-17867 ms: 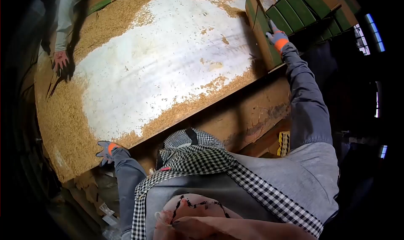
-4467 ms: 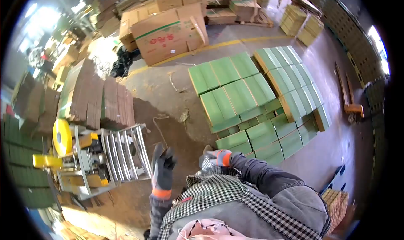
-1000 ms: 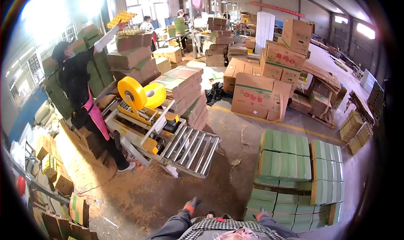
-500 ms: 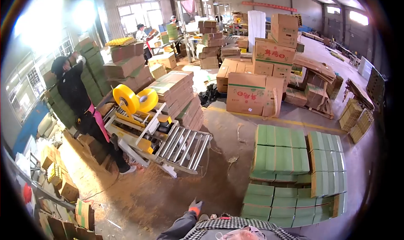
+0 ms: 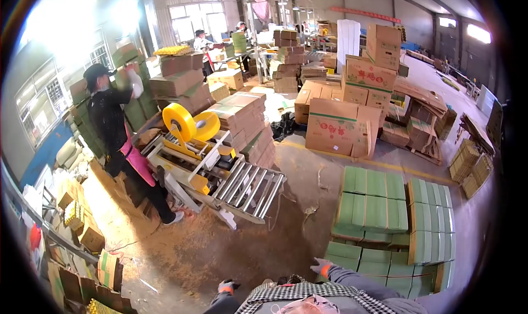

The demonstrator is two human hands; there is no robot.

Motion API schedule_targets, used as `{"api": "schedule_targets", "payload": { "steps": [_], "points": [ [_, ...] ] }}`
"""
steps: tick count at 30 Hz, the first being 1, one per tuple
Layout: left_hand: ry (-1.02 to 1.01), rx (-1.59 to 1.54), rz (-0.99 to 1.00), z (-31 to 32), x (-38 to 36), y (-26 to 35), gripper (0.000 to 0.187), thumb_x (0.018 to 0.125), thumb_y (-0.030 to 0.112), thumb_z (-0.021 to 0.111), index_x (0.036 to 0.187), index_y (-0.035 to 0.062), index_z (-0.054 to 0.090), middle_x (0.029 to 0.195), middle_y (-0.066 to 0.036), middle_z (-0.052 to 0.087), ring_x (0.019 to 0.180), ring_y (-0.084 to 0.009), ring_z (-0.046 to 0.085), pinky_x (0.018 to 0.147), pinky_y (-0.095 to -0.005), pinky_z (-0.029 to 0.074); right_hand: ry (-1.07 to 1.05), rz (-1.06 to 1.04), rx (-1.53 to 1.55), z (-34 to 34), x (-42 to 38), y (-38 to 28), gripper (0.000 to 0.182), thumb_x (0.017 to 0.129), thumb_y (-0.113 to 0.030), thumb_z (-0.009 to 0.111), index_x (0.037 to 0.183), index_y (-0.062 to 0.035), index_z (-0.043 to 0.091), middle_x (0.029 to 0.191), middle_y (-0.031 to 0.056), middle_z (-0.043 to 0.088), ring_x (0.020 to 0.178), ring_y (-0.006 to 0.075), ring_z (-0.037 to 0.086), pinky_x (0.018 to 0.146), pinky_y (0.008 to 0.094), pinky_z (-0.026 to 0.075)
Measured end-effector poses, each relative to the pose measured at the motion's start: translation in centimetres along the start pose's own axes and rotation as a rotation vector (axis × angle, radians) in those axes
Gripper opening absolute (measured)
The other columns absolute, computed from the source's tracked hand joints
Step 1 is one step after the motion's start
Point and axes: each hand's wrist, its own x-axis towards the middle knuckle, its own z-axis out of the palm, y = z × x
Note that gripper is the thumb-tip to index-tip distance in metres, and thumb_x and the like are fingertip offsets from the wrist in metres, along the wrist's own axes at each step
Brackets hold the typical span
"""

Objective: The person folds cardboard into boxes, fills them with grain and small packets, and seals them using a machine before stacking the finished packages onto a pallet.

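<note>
My left hand (image 5: 227,286), in a grey glove with an orange cuff, hangs low in front of my body over the dusty floor. It holds nothing that I can see, and its fingers look loosely apart. My right hand (image 5: 321,266), gloved the same way, reaches forward with fingers stretched out and nothing in them. Nearest to it is the low front row of green cartons (image 5: 342,252), which are stacked flat-topped at the right; no contact shows.
Ahead stands a carton-taping machine (image 5: 192,159) with yellow tape rolls and a roller conveyor (image 5: 250,187). A co-worker (image 5: 118,132) in a pink apron is behind it. Flattened cardboard (image 5: 239,118), printed egg boxes (image 5: 335,126) and pallets of cartons fill the surroundings.
My right arm has come into view at the lower right. My left hand has dropped lower and to the left. The view has shifted slightly left, and the co-worker has turned with raised arms.
</note>
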Motion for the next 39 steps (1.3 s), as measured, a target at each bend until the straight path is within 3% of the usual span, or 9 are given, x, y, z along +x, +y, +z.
{"api": "schedule_targets", "payload": {
  "steps": [3, 6, 9, 16, 18, 23, 25, 30, 39],
  "points": [
    [-0.008, -0.117, -0.234, -2.4, -5.6, -1.0, 0.042, 0.073, 0.040, 0.060, 0.089, 0.0008, 0.063, 0.100, -0.016, 0.063, 0.098, -0.0257, 0.058, 0.083, -0.0332, 0.045, -0.108, 0.018, -0.217, 3.2, -0.7, 2.1, 0.076, 0.077, -0.057, 0.038, 0.138, -0.0139, 0.026, 0.142, 0.0131, 0.025, 0.132, 0.0267, 0.022, 0.108, 0.0345, 0.016],
    [0.216, -1.603, -0.577, 3.4, -2.8, -7.0, 0.052, 0.076, 0.051, 0.054, 0.085, 0.0006, 0.066, 0.093, -0.017, 0.064, 0.093, -0.0267, 0.060, 0.082, -0.0336, 0.045, -0.248, 0.044, -0.151, 3.7, -2.8, 5.1, 0.076, 0.073, -0.057, 0.043, 0.133, -0.0117, 0.035, 0.139, 0.0157, 0.031, 0.129, 0.0295, 0.029, 0.105, 0.0390, 0.024],
    [0.226, -0.255, -0.733, -1.5, -6.7, 2.3, 0.060, 0.080, 0.055, 0.047, 0.086, -0.0015, 0.067, 0.092, -0.019, 0.064, 0.090, -0.0294, 0.060, 0.080, -0.0363, 0.045, -0.291, 0.138, -0.035, 9.5, 1.2, 14.4, 0.079, 0.067, -0.059, 0.050, 0.126, -0.0069, 0.045, 0.128, 0.0207, 0.043, 0.120, 0.0329, 0.040, 0.100, 0.0390, 0.033],
    [0.144, -0.377, -0.452, -3.2, -4.5, 10.5, 0.066, 0.085, 0.058, 0.034, 0.082, 0.0032, 0.070, 0.076, -0.009, 0.067, 0.084, -0.0198, 0.062, 0.078, -0.0291, 0.045, -0.186, 0.104, 0.046, 7.3, -0.8, 12.2, 0.048, 0.070, -0.044, 0.055, 0.098, -0.0047, 0.060, 0.099, 0.0186, 0.061, 0.094, 0.0331, 0.058, 0.077, 0.0401, 0.044],
    [-0.123, -0.482, -0.380, -1.0, -1.2, 8.4, 0.050, 0.091, 0.042, 0.037, 0.126, 0.0068, 0.043, 0.091, -0.010, 0.066, 0.073, -0.0194, 0.063, 0.064, -0.0335, 0.047, -0.135, 0.050, 0.085, 6.8, -1.8, 9.5, 0.051, 0.070, -0.045, 0.055, 0.100, -0.0041, 0.059, 0.101, 0.0191, 0.060, 0.095, 0.0331, 0.057, 0.079, 0.0391, 0.044],
    [-0.345, -0.553, -0.333, 1.8, 1.4, 5.3, 0.048, 0.094, 0.029, 0.035, 0.135, 0.0072, 0.025, 0.089, -0.008, 0.067, 0.064, -0.0162, 0.062, 0.054, -0.0268, 0.046, -0.301, -0.091, 0.369, 14.1, 4.1, 13.1, 0.051, 0.073, -0.046, 0.057, 0.108, -0.0081, 0.057, 0.105, 0.0145, 0.059, 0.093, 0.0257, 0.055, 0.078, 0.0374, 0.041],
    [-0.295, 0.097, -0.174, 3.5, 2.0, 3.0, 0.043, 0.095, 0.031, 0.033, 0.131, 0.0075, 0.035, 0.087, -0.010, 0.067, 0.065, -0.0182, 0.062, 0.054, -0.0273, 0.046, -0.292, -0.077, 0.330, 12.2, 2.5, 11.3, 0.051, 0.073, -0.046, 0.057, 0.108, -0.0081, 0.057, 0.105, 0.0150, 0.059, 0.093, 0.0256, 0.055, 0.078, 0.0373, 0.041],
    [-0.118, -0.256, -0.308, -0.9, -3.6, 8.0, 0.059, 0.087, 0.055, 0.033, 0.101, 0.0050, 0.061, 0.082, -0.021, 0.063, 0.082, -0.0350, 0.061, 0.070, -0.0418, 0.044, -0.263, -0.023, 0.333, 10.2, 1.0, 11.7, 0.051, 0.073, -0.045, 0.058, 0.108, -0.0081, 0.057, 0.105, 0.0161, 0.059, 0.093, 0.0255, 0.055, 0.078, 0.0370, 0.041],
    [-0.048, -0.241, -0.460, -0.9, -2.6, 9.9, 0.064, 0.089, 0.051, 0.034, 0.069, 0.0017, 0.069, 0.064, -0.007, 0.066, 0.056, -0.0175, 0.058, 0.055, -0.0279, 0.044, -0.227, 0.007, 0.065, 7.7, -1.7, 12.8, 0.044, 0.075, -0.043, 0.054, 0.104, -0.0102, 0.057, 0.100, 0.0184, 0.059, 0.097, 0.0300, 0.055, 0.081, 0.0387, 0.041]
  ]
}}
